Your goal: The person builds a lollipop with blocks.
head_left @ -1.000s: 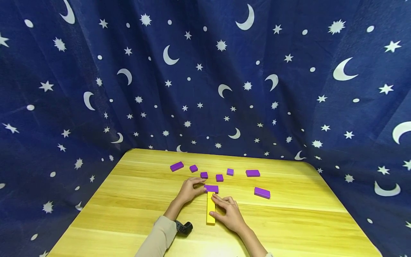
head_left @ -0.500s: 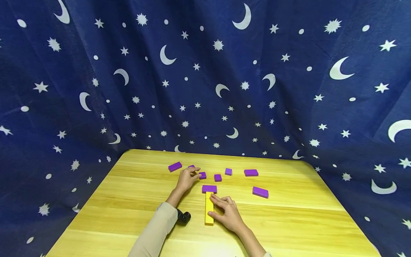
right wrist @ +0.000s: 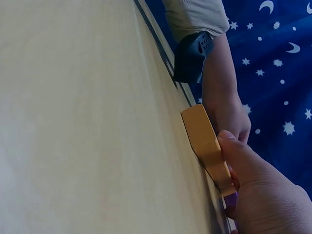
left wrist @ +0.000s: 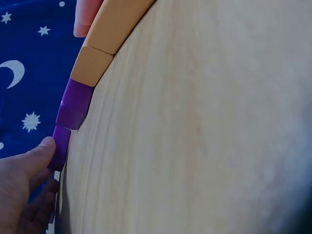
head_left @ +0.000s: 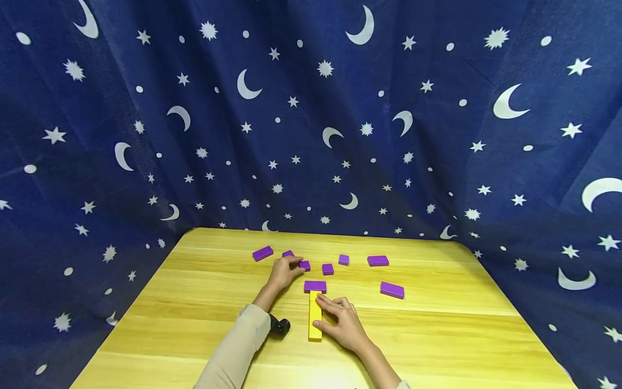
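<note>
A long yellow block [head_left: 314,320] lies flat on the wooden table [head_left: 437,335], pointing away from me. A purple block [head_left: 315,286] lies crosswise at its far end. My right hand [head_left: 342,323] holds the yellow block [right wrist: 206,141] with the thumb and curled fingertips on it. My left hand [head_left: 285,269] reaches further back and pinches a small purple block [head_left: 305,265]. In the left wrist view the thumb touches that small purple block [left wrist: 61,146], with the crosswise purple block [left wrist: 73,104] and the yellow block [left wrist: 113,24] beyond.
Several more purple blocks lie in a loose row across the far half of the table, among them one at far left [head_left: 262,253], a small one [head_left: 328,268] and two long ones at right [head_left: 377,261] [head_left: 392,290]. A star-and-moon curtain [head_left: 311,108] hangs behind.
My left hand left the crosswise purple block and moved back and left to the small purple block. My right hand stayed on the yellow block.
</note>
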A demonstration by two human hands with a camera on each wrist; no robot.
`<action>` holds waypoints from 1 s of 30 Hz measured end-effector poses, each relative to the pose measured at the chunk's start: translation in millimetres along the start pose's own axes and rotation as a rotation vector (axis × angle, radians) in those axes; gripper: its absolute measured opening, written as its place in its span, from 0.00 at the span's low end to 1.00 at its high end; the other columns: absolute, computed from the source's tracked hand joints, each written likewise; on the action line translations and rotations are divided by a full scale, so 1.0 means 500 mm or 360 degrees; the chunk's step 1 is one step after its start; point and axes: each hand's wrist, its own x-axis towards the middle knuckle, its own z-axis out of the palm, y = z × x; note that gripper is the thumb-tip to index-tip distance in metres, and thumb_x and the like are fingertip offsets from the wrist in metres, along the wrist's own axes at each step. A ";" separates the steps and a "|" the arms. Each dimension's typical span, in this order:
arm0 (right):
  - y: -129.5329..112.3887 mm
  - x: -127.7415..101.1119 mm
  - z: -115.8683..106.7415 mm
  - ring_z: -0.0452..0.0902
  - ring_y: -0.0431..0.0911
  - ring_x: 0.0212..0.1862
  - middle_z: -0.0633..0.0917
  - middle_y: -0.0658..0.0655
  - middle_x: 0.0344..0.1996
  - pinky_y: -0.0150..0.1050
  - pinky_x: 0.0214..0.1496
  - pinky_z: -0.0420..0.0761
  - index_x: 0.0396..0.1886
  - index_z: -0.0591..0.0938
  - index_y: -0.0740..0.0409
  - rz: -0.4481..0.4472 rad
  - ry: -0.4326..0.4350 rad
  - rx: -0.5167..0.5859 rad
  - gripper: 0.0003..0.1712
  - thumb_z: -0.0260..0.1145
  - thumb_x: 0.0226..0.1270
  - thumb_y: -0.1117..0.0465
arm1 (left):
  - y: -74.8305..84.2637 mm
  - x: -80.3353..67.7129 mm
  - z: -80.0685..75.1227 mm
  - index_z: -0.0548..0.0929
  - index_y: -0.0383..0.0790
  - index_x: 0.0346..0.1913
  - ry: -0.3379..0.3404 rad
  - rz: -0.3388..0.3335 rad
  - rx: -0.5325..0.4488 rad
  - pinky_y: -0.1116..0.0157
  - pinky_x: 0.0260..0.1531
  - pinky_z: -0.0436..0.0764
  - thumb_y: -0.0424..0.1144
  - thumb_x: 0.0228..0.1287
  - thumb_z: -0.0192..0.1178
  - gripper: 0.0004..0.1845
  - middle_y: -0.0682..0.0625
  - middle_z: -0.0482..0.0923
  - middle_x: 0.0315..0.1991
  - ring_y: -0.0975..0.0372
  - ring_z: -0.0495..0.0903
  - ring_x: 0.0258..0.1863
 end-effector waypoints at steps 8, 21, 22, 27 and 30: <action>0.001 0.000 0.002 0.64 0.38 0.46 0.73 0.45 0.60 0.43 0.46 0.66 0.59 0.76 0.54 0.0001 0.0000 -0.0001 0.34 0.65 0.56 0.42 | -0.002 -0.003 0.001 0.83 0.36 0.48 -0.0017 -0.0009 0.0012 0.58 0.44 0.79 0.36 0.57 0.64 0.15 0.44 0.82 0.43 0.53 0.79 0.44; 0.005 0.000 0.003 0.64 0.38 0.46 0.73 0.45 0.60 0.43 0.47 0.66 0.59 0.76 0.54 -0.0003 0.0005 -0.0003 0.34 0.65 0.56 0.41 | 0.030 0.005 0.012 0.86 0.41 0.43 -0.0238 0.0084 -0.0190 0.65 0.39 0.80 0.40 0.53 0.68 0.14 0.49 0.84 0.39 0.60 0.81 0.38; 0.005 0.000 0.003 0.64 0.38 0.46 0.73 0.45 0.60 0.43 0.47 0.66 0.59 0.76 0.54 -0.0003 0.0005 -0.0002 0.34 0.65 0.56 0.41 | 0.033 0.005 0.012 0.86 0.40 0.43 -0.0257 0.0077 -0.0209 0.65 0.40 0.80 0.40 0.53 0.68 0.13 0.48 0.84 0.39 0.60 0.81 0.39; 0.003 0.000 0.003 0.64 0.38 0.46 0.73 0.45 0.60 0.42 0.46 0.67 0.59 0.76 0.53 0.0004 -0.0003 -0.0010 0.34 0.65 0.56 0.41 | 0.035 0.003 0.016 0.86 0.40 0.42 -0.0303 0.0010 -0.0255 0.64 0.42 0.79 0.39 0.52 0.68 0.13 0.49 0.84 0.38 0.59 0.81 0.40; 0.003 0.000 0.002 0.64 0.38 0.46 0.73 0.45 0.60 0.42 0.46 0.67 0.59 0.76 0.53 0.0001 -0.0003 -0.0021 0.34 0.65 0.56 0.41 | 0.032 0.003 0.019 0.86 0.41 0.43 -0.0332 -0.0028 -0.0266 0.65 0.41 0.79 0.39 0.53 0.68 0.13 0.50 0.84 0.38 0.60 0.81 0.40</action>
